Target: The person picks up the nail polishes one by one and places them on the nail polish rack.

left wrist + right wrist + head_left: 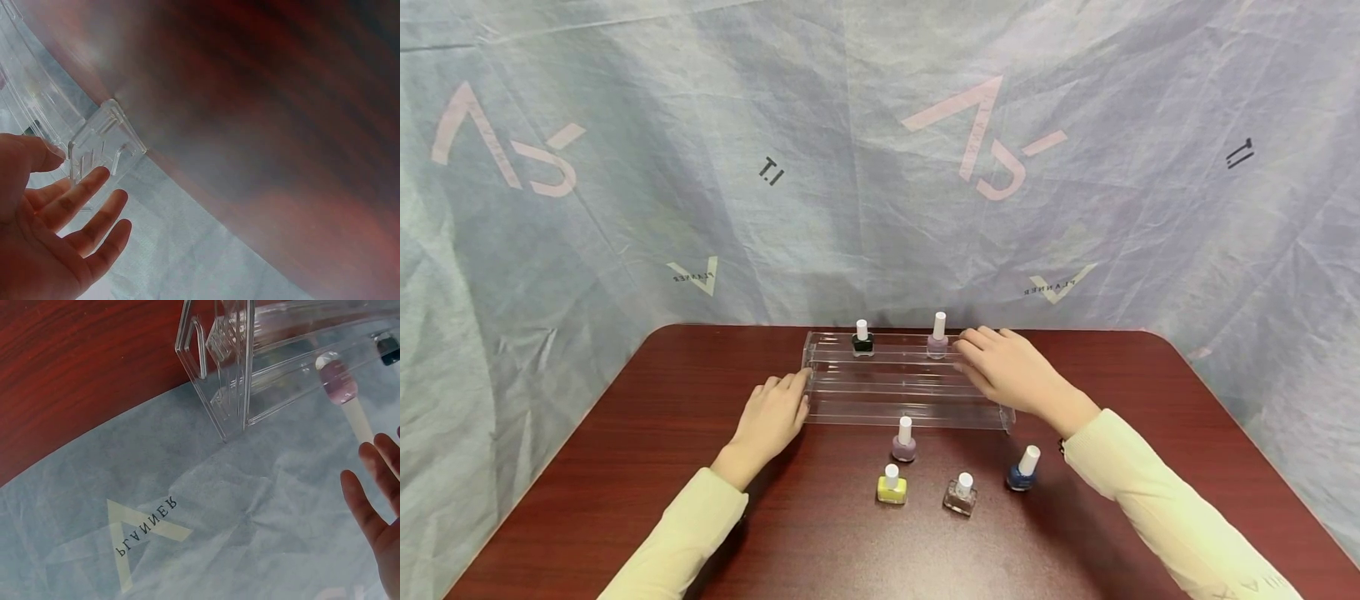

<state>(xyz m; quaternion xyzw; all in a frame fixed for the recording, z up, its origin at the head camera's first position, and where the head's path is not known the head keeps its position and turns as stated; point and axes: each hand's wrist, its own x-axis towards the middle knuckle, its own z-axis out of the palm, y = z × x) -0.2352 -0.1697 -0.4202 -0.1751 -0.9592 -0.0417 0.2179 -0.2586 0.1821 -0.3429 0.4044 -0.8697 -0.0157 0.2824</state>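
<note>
Rest the left hand (771, 417), fingers loosely spread, against the left end of a clear tiered rack (902, 410); hold the right hand (1011, 367), fingers parted, just beside a lilac bottle (937, 347). See the rack at the far side of the red-brown table (587, 450) — long axis left to right, glossy and see-through. Find the bottle upright on the rearmost step — white cap upward, long axis vertical, body translucent.

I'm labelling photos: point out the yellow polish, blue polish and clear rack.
Yellow polish (892, 489): head view, on the bottle's body.
Blue polish (1021, 477): head view, bottle's body.
Clear rack (898, 386): head view, middle step.
</note>
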